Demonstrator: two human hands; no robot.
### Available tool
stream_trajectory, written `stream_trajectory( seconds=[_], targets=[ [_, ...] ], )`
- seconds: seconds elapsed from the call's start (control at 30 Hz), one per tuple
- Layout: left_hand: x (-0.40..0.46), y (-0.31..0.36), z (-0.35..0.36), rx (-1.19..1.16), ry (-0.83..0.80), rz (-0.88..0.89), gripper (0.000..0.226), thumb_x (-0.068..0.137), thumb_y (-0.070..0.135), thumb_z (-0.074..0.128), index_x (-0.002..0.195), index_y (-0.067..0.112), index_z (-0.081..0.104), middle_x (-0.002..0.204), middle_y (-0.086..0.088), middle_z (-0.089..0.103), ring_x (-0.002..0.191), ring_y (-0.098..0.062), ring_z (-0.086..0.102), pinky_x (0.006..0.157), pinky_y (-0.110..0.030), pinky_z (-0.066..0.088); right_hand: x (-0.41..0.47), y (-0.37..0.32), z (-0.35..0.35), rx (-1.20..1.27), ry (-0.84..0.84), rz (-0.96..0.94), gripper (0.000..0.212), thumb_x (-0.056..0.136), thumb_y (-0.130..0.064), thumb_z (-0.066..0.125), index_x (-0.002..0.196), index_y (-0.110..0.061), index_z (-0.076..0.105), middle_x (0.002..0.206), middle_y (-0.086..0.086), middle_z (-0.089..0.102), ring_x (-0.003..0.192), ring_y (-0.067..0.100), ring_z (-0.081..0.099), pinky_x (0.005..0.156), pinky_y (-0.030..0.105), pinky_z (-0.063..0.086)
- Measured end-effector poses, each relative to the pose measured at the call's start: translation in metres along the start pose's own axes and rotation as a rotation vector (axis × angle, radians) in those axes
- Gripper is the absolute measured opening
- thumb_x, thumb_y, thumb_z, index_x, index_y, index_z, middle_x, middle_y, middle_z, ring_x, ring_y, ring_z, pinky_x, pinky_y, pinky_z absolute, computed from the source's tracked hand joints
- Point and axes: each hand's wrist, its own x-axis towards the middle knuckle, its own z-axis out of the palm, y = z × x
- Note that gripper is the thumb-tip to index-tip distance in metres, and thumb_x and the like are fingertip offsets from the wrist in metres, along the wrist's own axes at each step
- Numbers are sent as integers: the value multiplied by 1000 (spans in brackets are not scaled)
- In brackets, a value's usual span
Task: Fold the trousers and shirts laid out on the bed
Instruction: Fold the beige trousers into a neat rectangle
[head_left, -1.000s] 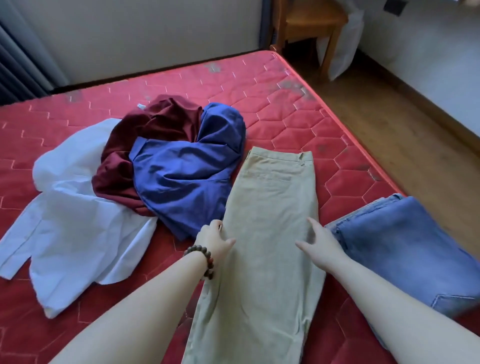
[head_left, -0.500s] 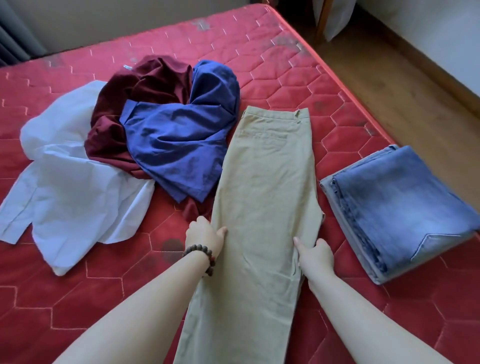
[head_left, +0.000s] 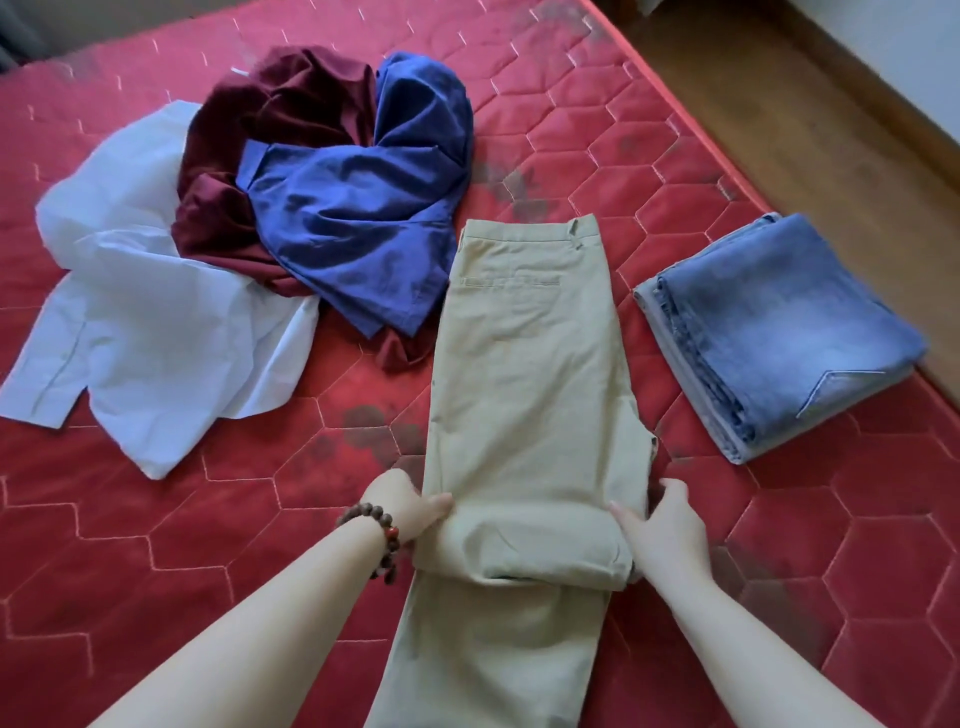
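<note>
Beige trousers (head_left: 530, 374) lie lengthwise on the red mattress (head_left: 649, 156), folded leg on leg, waistband at the far end. About mid-length the cloth bulges up in a raised fold. My left hand (head_left: 402, 506), with a bead bracelet on its wrist, grips the left edge of that fold. My right hand (head_left: 665, 527) grips its right edge, thumb on top. A crumpled blue shirt (head_left: 358, 223), a maroon shirt (head_left: 275, 124) and a white shirt (head_left: 135, 322) lie in a heap to the left. Folded blue jeans (head_left: 779, 332) sit to the right.
The mattress edge runs along the right, close beside the jeans, with wooden floor (head_left: 810, 104) beyond it. Dark stains mark the mattress near the trousers.
Both hands slid down the trousers toward me and took hold of the edges. The cloth between them has lifted into a fold. The view has tilted further down.
</note>
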Motion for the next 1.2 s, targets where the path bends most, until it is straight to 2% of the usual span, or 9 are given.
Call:
stream_trajectory(
  seconds=[0.13, 0.27, 0.43, 0.53, 0.67, 0.73, 0.87, 1.07, 1.2],
  targets=[
    [-1, 15, 8, -266, 86, 105, 27, 82, 43, 65, 83, 16, 62, 79, 6, 66, 74, -13, 63, 61, -27, 46, 10, -11, 6, 129, 37, 70, 73, 81, -42, 72, 135, -2, 41, 125, 21, 59, 116, 37, 55, 81, 35, 40],
    [-7, 10, 24, -241, 102, 164, 17, 88, 26, 62, 100, 15, 55, 105, 0, 64, 99, -20, 60, 78, -25, 41, 5, -9, 15, 146, -34, 37, 25, 86, -28, 69, 97, -9, 57, 106, 14, 67, 102, 33, 61, 74, 31, 41],
    [-30, 6, 32, -69, 117, -9, 31, 88, 29, 60, 106, 10, 44, 111, -9, 57, 98, -27, 57, 74, -30, 41, -24, 5, 15, -82, 56, 41, 39, 87, -25, 66, 115, -4, 48, 116, 21, 58, 105, 39, 57, 80, 40, 45],
    [-30, 32, 26, 46, 509, 221, 42, 86, 20, 56, 125, 8, 45, 125, -13, 49, 114, -31, 49, 91, -37, 40, -19, -14, 11, -252, 368, -353, 58, 82, -18, 68, 133, -2, 46, 132, 21, 48, 121, 39, 47, 100, 48, 39],
    [-1, 80, 38, 241, 399, 623, 54, 97, 12, 36, 149, 3, 25, 158, -15, 19, 147, -25, 14, 120, -34, 8, 7, -60, 42, -440, 224, -886, 53, 79, 0, 67, 130, 4, 54, 138, 23, 51, 130, 38, 48, 109, 54, 33],
    [27, 84, 45, 394, 378, 610, 57, 102, 24, 26, 154, 10, 6, 162, -6, 0, 149, -19, -7, 119, -39, -8, 27, -65, 57, -624, 39, -956, 52, 96, -14, 47, 146, -3, 36, 154, 13, 30, 144, 30, 27, 118, 48, 14],
    [65, 72, 45, 457, 509, 527, 72, 93, 57, 24, 154, 26, 3, 162, 1, -4, 147, -26, -16, 117, -51, -10, 84, -47, 38, -895, 85, -952, 67, 94, -48, 16, 150, -15, 28, 158, 1, 22, 146, 17, 21, 118, 48, 6],
    [72, 82, 43, 428, 576, 435, 73, 87, 66, 28, 152, 35, 15, 161, -10, 3, 147, -39, -4, 115, -61, 6, 99, -81, 44, -734, 270, -1045, 56, 92, -32, 34, 138, -3, 48, 150, 13, 40, 140, 29, 35, 115, 53, 17],
    [73, 79, 44, 400, 562, 451, 77, 84, 64, 39, 151, 26, 30, 161, -11, 13, 147, -39, 4, 115, -62, 13, 129, -122, 55, -641, 15, -1254, 50, 99, -27, 40, 148, -17, 35, 156, 2, 26, 145, 25, 21, 117, 50, 22]
  ],
)
